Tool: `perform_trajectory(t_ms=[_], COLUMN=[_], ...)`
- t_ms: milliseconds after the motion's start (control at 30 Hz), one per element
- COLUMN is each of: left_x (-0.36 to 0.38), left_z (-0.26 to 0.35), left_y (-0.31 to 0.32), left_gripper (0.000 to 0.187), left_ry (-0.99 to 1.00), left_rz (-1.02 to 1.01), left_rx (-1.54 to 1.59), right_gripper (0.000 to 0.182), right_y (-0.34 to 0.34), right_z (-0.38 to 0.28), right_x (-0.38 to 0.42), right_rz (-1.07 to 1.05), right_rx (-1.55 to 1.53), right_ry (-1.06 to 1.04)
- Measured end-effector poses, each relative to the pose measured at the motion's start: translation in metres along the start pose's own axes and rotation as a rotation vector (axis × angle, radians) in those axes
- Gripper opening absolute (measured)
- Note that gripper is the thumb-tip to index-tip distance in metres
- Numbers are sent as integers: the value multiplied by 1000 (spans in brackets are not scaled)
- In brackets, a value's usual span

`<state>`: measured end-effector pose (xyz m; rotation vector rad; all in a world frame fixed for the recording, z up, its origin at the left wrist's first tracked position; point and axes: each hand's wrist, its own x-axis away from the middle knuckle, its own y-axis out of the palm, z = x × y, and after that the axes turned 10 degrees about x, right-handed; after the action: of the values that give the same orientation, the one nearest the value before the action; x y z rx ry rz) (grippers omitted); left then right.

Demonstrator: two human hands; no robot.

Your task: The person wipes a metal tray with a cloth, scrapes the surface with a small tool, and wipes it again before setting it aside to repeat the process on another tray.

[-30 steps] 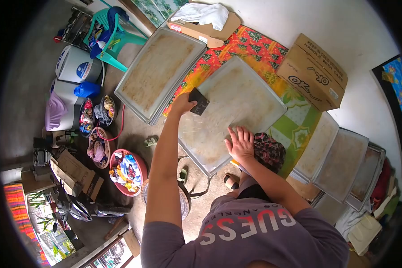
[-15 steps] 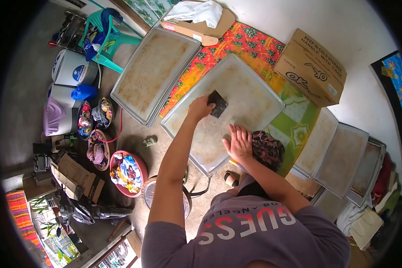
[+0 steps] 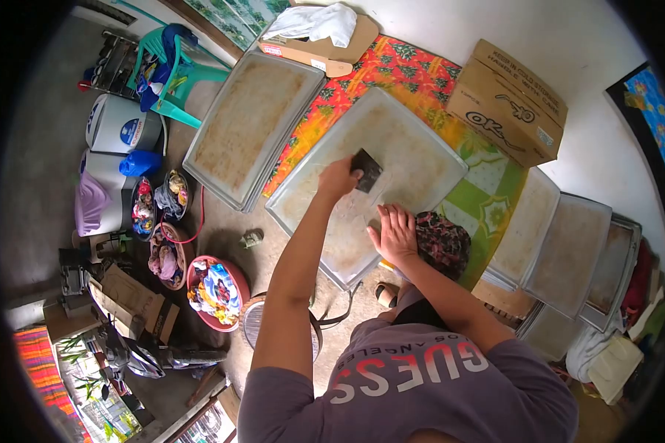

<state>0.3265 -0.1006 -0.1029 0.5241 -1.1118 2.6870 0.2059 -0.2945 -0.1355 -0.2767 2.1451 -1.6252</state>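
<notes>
My left hand (image 3: 339, 179) grips a dark, flat, square scraper (image 3: 367, 171) and presses it against a large metal baking tray (image 3: 414, 140). The tray lies at an angle in front of me, its surface dull with brownish stains. My right hand (image 3: 396, 232) rests flat near the tray's lower right part, fingers stretched out and nothing in them. Beside that hand, at the tray's edge, sits a dark pink-and-black patterned cloth bundle (image 3: 443, 247). Beneath the tray is a colourful patterned table cover (image 3: 399, 66).
Stacked stained trays (image 3: 255, 125) stand to the left; more trays (image 3: 569, 236) lie to the right. A cardboard box (image 3: 506, 103) is at the back right, another open box (image 3: 325, 55) at the back. Clothes-filled basins (image 3: 218, 294) and a green chair (image 3: 188, 74) are on the left.
My left hand and the scraper have shifted slightly right across the tray. My right hand stays in place. The whole view has tilted a little.
</notes>
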Motion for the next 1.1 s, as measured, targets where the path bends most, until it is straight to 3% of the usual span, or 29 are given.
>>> perform_trajectory(t_ms=[33, 67, 167, 200, 300, 500, 633, 700, 733, 833, 867, 967, 1000, 1100], left_x=[-4, 3, 0, -3, -14, -52, -73, -67, -74, -95, -136, -128, -132, -138], left_z=[-6, 4, 14, 18, 21, -24, -38, -2, -4, 8, -40, 8, 12, 19], left_y=[3, 11, 12, 8, 8, -41, -49, -51, -47, -62, -46, -48, -57, -48], left_gripper=[43, 42, 42, 42, 45, 50, 52, 52, 49, 50, 49, 53, 52, 46], left_ry=[10, 80, -76, -113, 70, -177, -121, -81, -27, -170, 55, -21, -151, 40], left_rz=[-94, -34, 172, 138, -105, 385, 223, 87, 327, 315, 184, 433, 384, 138], left_rx=[27, -104, 15, 22, -119, -11, -25, -97, -63, -59, -37, -87, -50, -185], right_gripper=[58, 58, 58, 58, 57, 55, 55, 55, 55, 55, 56, 57, 56, 56], right_y=[0, -1, -1, -2, -2, -3, -5, -6, -6, -6, -6, -3, -4, -4], right_z=[1, 1, -1, 0, 0, 1, 0, -1, 0, 1, 1, 2, 2, 3], right_x=[1, 1, -1, 0, 0, 0, -1, 0, -1, -2, -2, -1, -2, -2], right_rz=[-4, -9, -10, -12, -15, -11, -23, -33, -36, -15, -21, -15, -41, -41], right_rx=[4, 8, 11, 16, 5, -19, -23, -9, 2, -16, -17, -12, -11, -25], right_ry=[1, -2, -4, 0, -6, -4, 3, 8, 10, 3, 3, 8, 13, 11])
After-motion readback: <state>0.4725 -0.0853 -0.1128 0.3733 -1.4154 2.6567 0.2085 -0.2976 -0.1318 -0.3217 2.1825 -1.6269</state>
